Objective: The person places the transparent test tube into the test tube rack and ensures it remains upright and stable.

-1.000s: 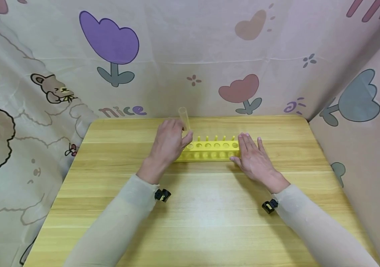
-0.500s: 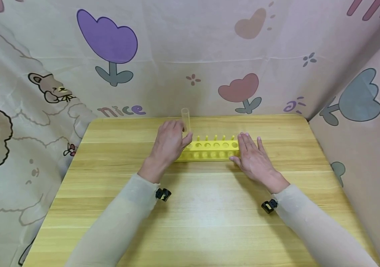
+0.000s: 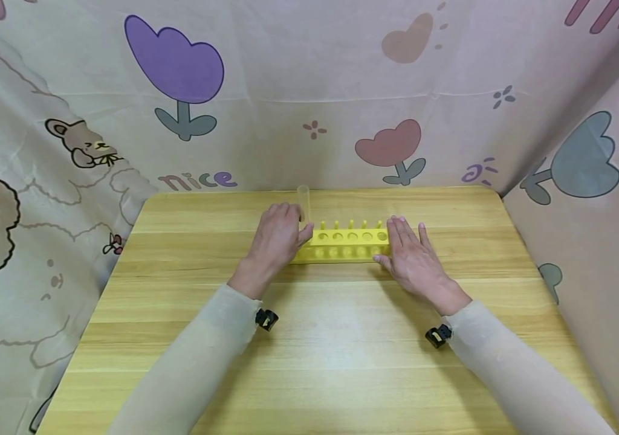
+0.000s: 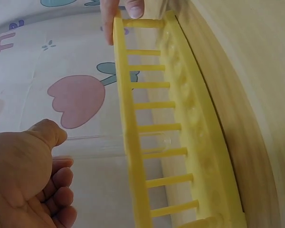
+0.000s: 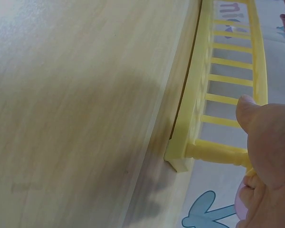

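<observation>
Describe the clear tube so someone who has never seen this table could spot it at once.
Start at the wooden table and find the long yellow rack near its far edge, between the two hands. At the rack's left end the left hand grips the clear tube, which stands upright. It is the only transparent piece, rising well above the rack's short yellow pegs.

- One clear test tube (image 3: pixel 303 202), upright at the left end of the rack.
- One yellow test tube rack (image 3: pixel 344 244), near the far edge of the wooden table (image 3: pixel 342 338), about midway along it.
- Two rows of round holes in the rack; five show uncovered in the top row from the head view.
- Two hands: the left hand (image 3: pixel 277 235) and the right hand (image 3: pixel 413 257).
- Two small black wrist cameras, one on each sleeve.
</observation>
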